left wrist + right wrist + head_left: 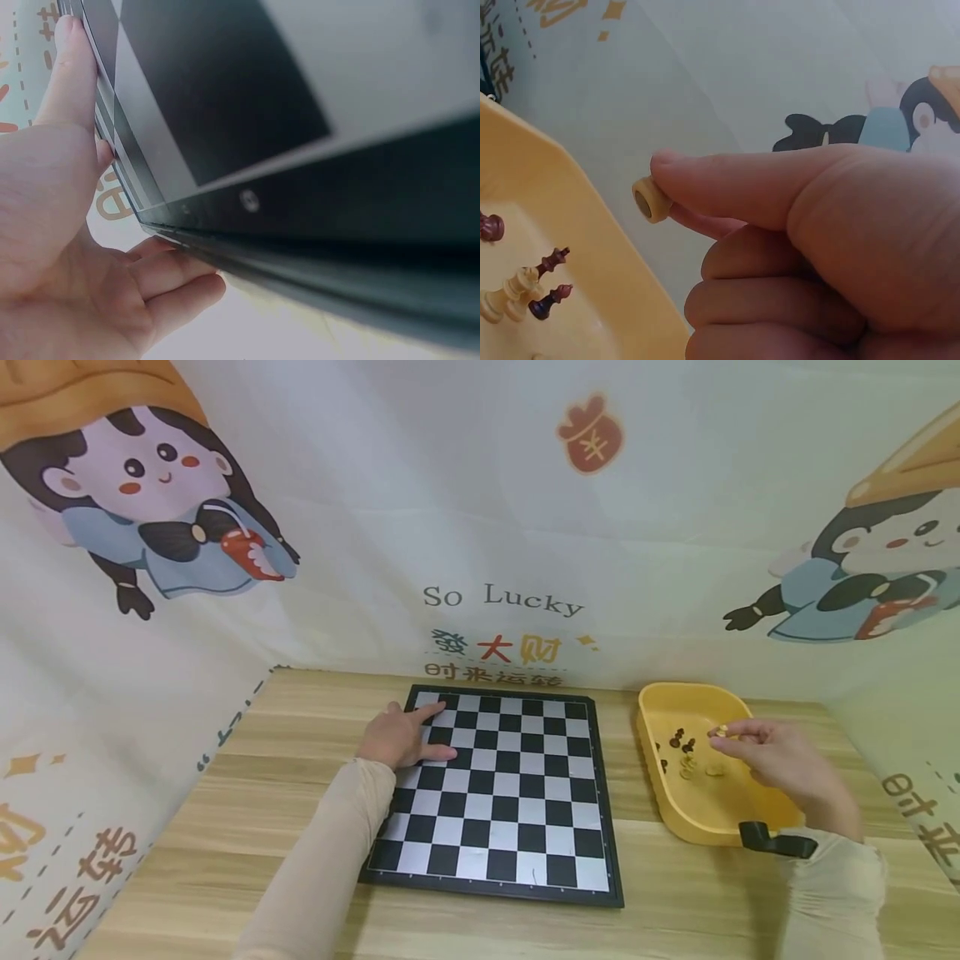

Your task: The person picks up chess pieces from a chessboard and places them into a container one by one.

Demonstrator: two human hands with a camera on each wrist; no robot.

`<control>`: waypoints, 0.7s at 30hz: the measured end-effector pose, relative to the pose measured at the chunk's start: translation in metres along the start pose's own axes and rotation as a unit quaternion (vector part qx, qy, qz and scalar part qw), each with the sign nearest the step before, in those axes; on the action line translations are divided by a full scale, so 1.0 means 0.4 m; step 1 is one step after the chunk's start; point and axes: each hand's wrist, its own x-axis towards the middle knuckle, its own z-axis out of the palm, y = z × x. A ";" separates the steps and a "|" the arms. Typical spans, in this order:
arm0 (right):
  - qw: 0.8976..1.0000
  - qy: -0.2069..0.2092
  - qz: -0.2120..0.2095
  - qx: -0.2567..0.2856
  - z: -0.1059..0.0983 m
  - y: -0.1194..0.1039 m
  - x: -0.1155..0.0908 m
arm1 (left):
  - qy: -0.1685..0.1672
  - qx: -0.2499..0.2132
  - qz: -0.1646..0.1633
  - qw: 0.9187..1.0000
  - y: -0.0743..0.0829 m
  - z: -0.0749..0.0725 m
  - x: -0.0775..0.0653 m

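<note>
A black-and-white chessboard [495, 793] lies on the wooden table. My left hand [397, 737] rests at its left edge, thumb and forefinger stretched over the squares. In the left wrist view, other fingers [180, 281] of that hand lie against the side of the board. My right hand [780, 760] is raised above the yellow tray [693, 835]. Between thumb and forefinger it pinches a small cream chess piece [649, 201], its round base showing and its top hidden. Dark chess pieces [551, 300] and cream chess pieces [510, 296] lie in the tray.
The wooden table [277, 827] extends left of the board and in front of it. A white printed cloth [360, 527] hangs along the back and both sides. A black strap [776, 841] sits on the right wrist.
</note>
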 end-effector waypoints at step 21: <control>0.997 -0.053 -0.032 -0.050 0.007 -0.025 0.053 | -0.002 -0.002 -0.002 1.000 -0.003 0.001 0.004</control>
